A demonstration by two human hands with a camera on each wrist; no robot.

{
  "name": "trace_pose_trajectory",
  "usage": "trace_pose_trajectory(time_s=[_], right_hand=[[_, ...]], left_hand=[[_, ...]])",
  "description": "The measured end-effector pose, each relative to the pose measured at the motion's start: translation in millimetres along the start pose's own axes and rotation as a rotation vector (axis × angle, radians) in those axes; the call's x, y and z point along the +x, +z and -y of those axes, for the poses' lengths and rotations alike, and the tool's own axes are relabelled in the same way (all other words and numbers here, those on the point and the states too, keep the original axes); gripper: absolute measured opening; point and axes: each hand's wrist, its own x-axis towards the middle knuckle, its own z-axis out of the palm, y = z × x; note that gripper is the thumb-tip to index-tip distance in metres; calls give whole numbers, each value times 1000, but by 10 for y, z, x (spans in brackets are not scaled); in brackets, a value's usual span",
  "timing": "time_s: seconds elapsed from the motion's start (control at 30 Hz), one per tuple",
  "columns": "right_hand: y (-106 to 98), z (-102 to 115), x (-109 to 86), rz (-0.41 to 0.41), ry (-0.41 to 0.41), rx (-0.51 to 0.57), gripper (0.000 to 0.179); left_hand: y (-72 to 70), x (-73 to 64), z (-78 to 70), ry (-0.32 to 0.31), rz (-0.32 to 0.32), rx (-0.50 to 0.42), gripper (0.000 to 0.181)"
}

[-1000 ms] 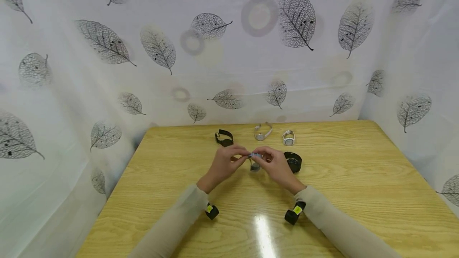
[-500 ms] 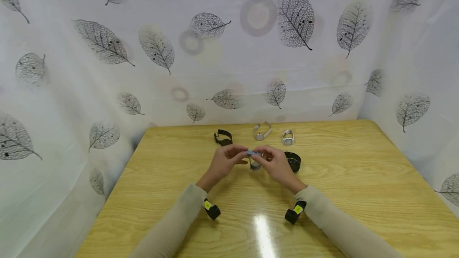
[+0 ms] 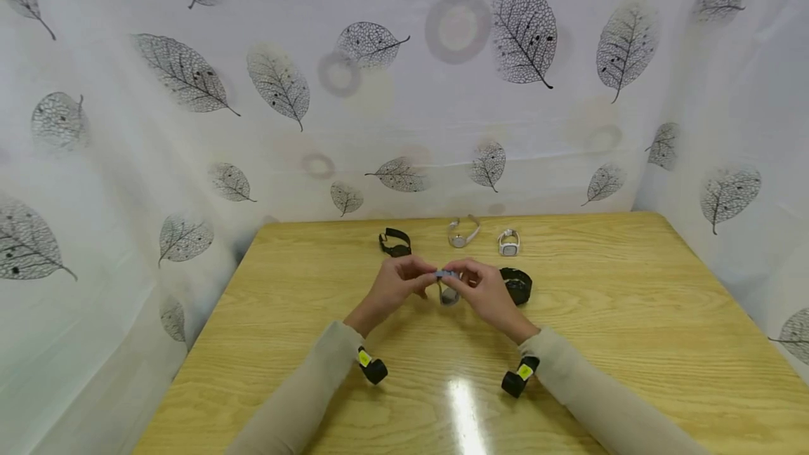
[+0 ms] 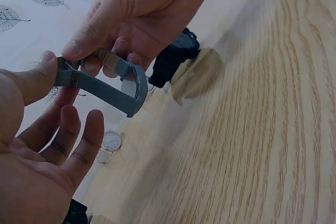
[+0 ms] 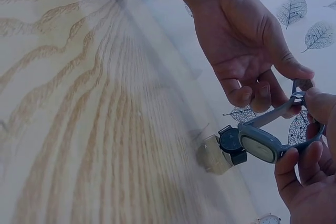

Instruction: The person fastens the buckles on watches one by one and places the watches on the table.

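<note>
A blue-grey wristwatch (image 3: 449, 295) is held above the table between both hands, its strap looped and its face hanging lowest. My left hand (image 3: 395, 286) pinches the strap's buckle end between thumb and forefinger; its other fingers are loosely bent away in the left wrist view. From the other side, my right hand (image 3: 483, 290) grips the strap near the buckle (image 4: 68, 72). Fingertips partly hide that buckle, so whether it is fastened cannot be seen. The grey watch face (image 5: 260, 148) shows in the right wrist view.
A black watch (image 3: 518, 286) lies just beyond the right hand, and another black watch (image 3: 395, 241) behind the left. Farther back lie a pale pink watch (image 3: 464, 236) and a white watch (image 3: 508, 244). A leaf-print curtain (image 3: 404, 111) surrounds the wooden table (image 3: 632, 300).
The left fingers have shifted slightly at the strap, moving off a little and back in. The watch dips a touch lower than half a second ago. The right hand keeps its hold.
</note>
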Motion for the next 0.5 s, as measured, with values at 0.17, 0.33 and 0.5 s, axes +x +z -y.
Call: trace_pose_trajectory(time_s=[0.17, 0.33, 0.5], right_hand=[[-13, 10, -1, 9, 2, 13, 17], [-28, 32, -3, 15, 10, 26, 16], [-37, 35, -10, 27, 3, 17, 16]], left_hand=[[-12, -5, 26, -28, 48, -64, 22], [-19, -17, 56, -73, 81, -186, 26], [-29, -1, 49, -83, 119, -240, 20]])
